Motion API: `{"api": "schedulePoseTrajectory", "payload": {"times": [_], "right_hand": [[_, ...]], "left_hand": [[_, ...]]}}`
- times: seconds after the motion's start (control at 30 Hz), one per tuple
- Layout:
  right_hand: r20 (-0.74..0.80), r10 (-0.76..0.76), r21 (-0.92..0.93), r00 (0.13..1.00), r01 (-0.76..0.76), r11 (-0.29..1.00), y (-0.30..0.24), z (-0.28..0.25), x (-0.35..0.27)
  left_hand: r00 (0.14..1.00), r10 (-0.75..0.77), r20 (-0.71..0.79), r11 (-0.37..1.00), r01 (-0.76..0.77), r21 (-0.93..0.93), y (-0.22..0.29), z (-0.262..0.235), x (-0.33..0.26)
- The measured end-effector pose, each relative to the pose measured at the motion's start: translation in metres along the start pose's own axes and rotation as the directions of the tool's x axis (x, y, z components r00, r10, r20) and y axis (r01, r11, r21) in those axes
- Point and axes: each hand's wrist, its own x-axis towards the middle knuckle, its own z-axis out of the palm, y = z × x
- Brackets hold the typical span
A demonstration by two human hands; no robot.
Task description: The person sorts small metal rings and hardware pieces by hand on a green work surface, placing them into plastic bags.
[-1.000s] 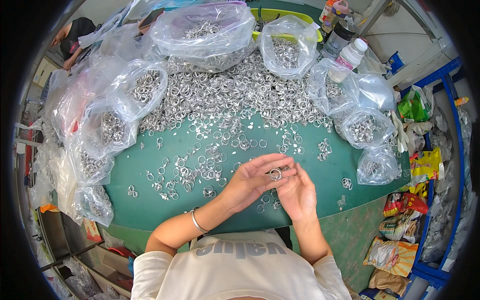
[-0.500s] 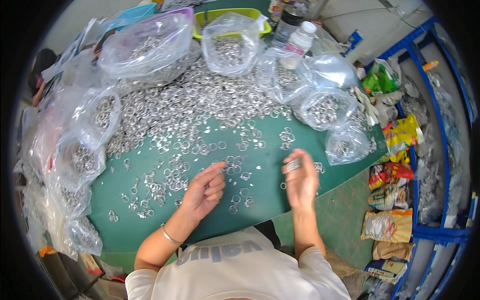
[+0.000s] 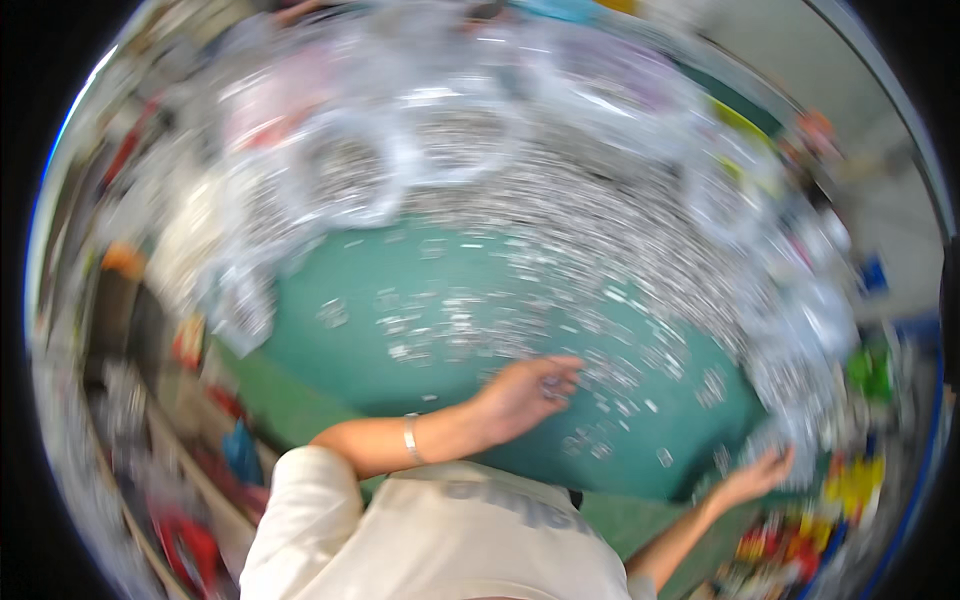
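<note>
The whole view is smeared by motion. My left hand (image 3: 528, 398), with a bracelet at the wrist, is above the near middle of the green table with its fingers curled. A few small silver metal rings (image 3: 552, 387) show at its fingers. Far to the right, my right hand (image 3: 757, 476) is at the table's edge, beside a clear plastic bag (image 3: 790, 385). Blur hides whether its fingers hold anything or touch the bag. Many loose silver rings (image 3: 455, 325) are scattered on the green tabletop (image 3: 340, 270), thickening into a large heap (image 3: 600, 220) beyond my hands.
Clear plastic bags of rings line the table's far and left sides, among them one open bag (image 3: 345, 175) and another (image 3: 240, 300) at the left corner. A yellow-green basket (image 3: 745, 125) stands far right. Colourful packets (image 3: 855, 485) lie beside the table at right.
The view has swung to the left. My right hand, which held rings over the table, has moved right to the small bag at the edge. My left hand stays over the near table.
</note>
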Motion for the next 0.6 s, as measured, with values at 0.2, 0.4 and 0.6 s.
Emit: {"api": "schedulePoseTrajectory", "payload": {"times": [0.2, 0.4, 0.6], "right_hand": [[0.378, -0.3, 0.282, 0.876, 0.2, 0.938, -0.101, 0.029, -0.081], [0.701, -0.393, 0.475, 0.596, 0.021, 0.88, -0.129, 0.049, -0.114], [0.753, -0.427, 0.469, 0.501, 0.047, 0.882, -0.153, 0.054, -0.132]], "left_hand": [[0.917, 0.298, -0.263, 0.944, -0.325, -0.062, 0.032, -0.024, -0.079], [0.306, 0.759, -0.575, 0.405, -0.913, 0.048, 0.101, -0.102, -0.165], [-0.181, 0.737, -0.652, 0.22, -0.847, 0.483, 0.206, -0.186, -0.239]]}}
